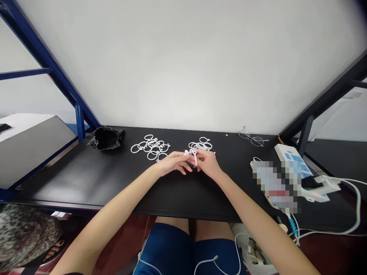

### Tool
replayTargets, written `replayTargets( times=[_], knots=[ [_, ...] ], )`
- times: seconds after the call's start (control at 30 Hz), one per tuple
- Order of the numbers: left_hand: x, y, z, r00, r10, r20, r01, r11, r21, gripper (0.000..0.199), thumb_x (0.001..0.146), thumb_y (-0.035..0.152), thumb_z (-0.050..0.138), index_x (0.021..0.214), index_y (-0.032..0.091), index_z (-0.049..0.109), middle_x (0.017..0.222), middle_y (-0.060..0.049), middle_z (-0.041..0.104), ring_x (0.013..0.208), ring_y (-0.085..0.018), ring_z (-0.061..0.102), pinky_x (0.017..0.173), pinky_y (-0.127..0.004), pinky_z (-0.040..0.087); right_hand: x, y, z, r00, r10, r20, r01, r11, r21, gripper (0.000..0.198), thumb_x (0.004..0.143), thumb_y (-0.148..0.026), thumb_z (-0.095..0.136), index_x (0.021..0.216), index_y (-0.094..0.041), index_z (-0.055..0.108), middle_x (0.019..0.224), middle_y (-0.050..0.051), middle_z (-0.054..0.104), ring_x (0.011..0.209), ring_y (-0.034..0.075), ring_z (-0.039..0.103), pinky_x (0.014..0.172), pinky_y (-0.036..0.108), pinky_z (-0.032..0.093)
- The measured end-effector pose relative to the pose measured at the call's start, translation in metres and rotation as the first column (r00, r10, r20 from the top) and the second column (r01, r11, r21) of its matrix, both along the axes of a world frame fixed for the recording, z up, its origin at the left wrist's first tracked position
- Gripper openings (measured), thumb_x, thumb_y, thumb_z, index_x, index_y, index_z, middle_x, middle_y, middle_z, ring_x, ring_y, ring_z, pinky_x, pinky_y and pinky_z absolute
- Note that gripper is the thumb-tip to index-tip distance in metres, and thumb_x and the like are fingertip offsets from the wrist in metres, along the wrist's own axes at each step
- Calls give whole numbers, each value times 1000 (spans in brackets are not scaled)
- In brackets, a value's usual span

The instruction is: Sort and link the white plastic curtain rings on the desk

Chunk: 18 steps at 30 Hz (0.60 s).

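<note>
Over the middle of the black table, my left hand (175,162) and my right hand (208,162) meet at the fingertips. Between them is a white plastic curtain ring (195,157), seen nearly edge-on, with a small round eyelet at its top. Thumb and forefinger of my right hand pinch it. My left thumb and forefinger close on its left end, while the other left fingers hang loosely below. A pile of white curtain rings (153,146) lies beyond my left hand. Just behind my right hand rests a second group of rings (200,145), partly covered by it.
A crumpled black plastic bag (106,138) stands open at the back left. Eyeglasses (252,139) lie at the back right. Nearer on the right are a phone (272,187), partly pixelated, and a white power strip (294,158) with cables (358,206) trailing over the edge.
</note>
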<state>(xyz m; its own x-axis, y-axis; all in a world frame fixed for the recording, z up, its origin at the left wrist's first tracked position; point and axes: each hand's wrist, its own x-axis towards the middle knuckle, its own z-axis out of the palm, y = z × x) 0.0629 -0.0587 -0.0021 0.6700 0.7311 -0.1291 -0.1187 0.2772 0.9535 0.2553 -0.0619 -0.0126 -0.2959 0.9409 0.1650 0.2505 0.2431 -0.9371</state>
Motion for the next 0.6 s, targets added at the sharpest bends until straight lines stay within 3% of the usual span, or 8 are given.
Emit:
replayTargets(
  times=[0.13,0.23,0.33,0.43,0.53,0.6],
  knots=[
    [2,-3,1,997,-75,-16,74,997,-18,38,82,41,67,106,12,68,114,-18,66,82,-20,70,57,-23,54,0,0,-5,998,12,65,-17,997,80,14,78,-26,60,89,-17,64,54,-4,54,43,10,49,39,20,38],
    [5,-3,-2,994,-106,-28,105,994,-41,38,84,44,63,103,11,68,106,-17,68,78,-19,70,57,-23,54,-2,0,-7,991,27,130,-50,983,178,8,80,-21,56,80,-16,63,56,-3,55,49,10,50,46,21,41],
    [5,-1,-4,995,-100,18,101,993,-63,34,85,43,63,92,10,66,80,-9,67,61,-14,66,53,-23,52,-1,2,-5,994,80,77,-83,995,46,9,81,-23,56,81,-16,62,54,-3,55,45,9,50,42,20,41],
    [0,2,-3,988,-119,104,128,988,-87,28,84,39,64,82,10,62,60,1,56,48,-11,57,50,-25,51,2,4,2,989,147,-23,-148,985,-94,20,75,-30,67,88,-16,63,56,-5,54,43,8,49,38,19,41],
    [-4,5,-2,974,-153,169,173,979,-107,25,84,35,63,76,11,59,54,3,49,44,-10,53,50,-27,53,4,4,11,975,202,-89,-209,975,-71,33,69,-35,74,95,-17,66,83,2,62,57,9,54,41,19,45],
    [-5,7,-3,970,-150,190,174,978,-114,25,83,33,63,73,11,59,54,3,48,43,-10,51,51,-28,53,3,1,14,973,221,-72,-224,974,-38,34,74,-37,70,102,-18,67,100,6,62,65,11,58,41,19,46]
  ],
)
